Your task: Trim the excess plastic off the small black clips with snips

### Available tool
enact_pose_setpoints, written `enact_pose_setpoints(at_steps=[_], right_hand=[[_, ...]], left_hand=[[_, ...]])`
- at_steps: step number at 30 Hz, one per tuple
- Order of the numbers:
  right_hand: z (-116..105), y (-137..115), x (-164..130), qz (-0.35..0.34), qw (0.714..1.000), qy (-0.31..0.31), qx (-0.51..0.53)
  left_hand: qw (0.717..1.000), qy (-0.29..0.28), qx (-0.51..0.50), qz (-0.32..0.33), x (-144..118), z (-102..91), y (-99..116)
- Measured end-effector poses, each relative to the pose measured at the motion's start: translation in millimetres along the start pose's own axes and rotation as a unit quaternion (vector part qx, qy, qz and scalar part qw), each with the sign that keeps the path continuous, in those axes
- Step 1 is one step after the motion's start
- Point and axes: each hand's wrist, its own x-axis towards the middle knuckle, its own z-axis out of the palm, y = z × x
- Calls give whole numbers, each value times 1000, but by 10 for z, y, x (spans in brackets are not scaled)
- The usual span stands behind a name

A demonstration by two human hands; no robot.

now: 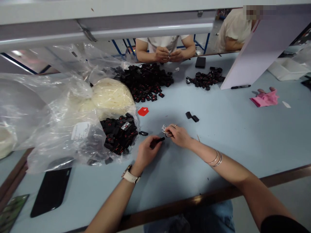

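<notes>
Nearest the lens, both forearms cross the brown front edge of the pale blue table (218, 129), which runs along the lower frame. Bare tabletop lies open at lower centre and across the right half; the left half is crowded by a clear plastic bag (60, 123) of black parts and a black phone (51, 191) at lower left. At mid-frame the left hand (145, 152) has its fingers curled closed around a small black piece (157, 140). Just beside it, the right hand (178, 136) pinches small white bits (164, 128) between its fingertips. Two loose black clips (191, 116) lie apart, upper right of the hands. Across the table, another person's hands (168, 55) work behind a black pile (145, 81).
</notes>
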Motion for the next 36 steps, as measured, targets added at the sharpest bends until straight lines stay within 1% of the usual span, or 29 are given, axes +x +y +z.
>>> enact_pose_setpoints(at_steps=[2, 5, 12, 16, 19, 25, 29, 33, 36], right_hand=[[24, -17, -38, -28, 999, 10, 21], [60, -58, -83, -52, 998, 10, 31], [77, -84, -105, -97, 995, -6, -10], [71, -118, -108, -102, 993, -17, -61], [51, -162, -113, -107, 989, -36, -95], [-28, -220, -109, -117, 982, -52, -135], [-41, -243, -112, -133, 975, -62, -167], [-23, -262, -118, -138, 970, -56, -192], [-12, -260, -119, -145, 969, -52, -191]], left_hand=[[1000, 0, 2, -1, 1, -2, -1], [1000, -2, 10, 0, 8, -11, 16], [1000, 0, 11, -8, 17, -20, 41], [1000, 0, 18, -17, 7, -14, 24], [1000, 2, 26, -8, 0, -8, 6], [999, 3, 41, 1, -5, -5, 2], [999, -2, 47, -1, -10, -10, 8], [998, 5, 55, 7, -15, -11, 1], [998, 3, 58, 12, -15, -13, -1]])
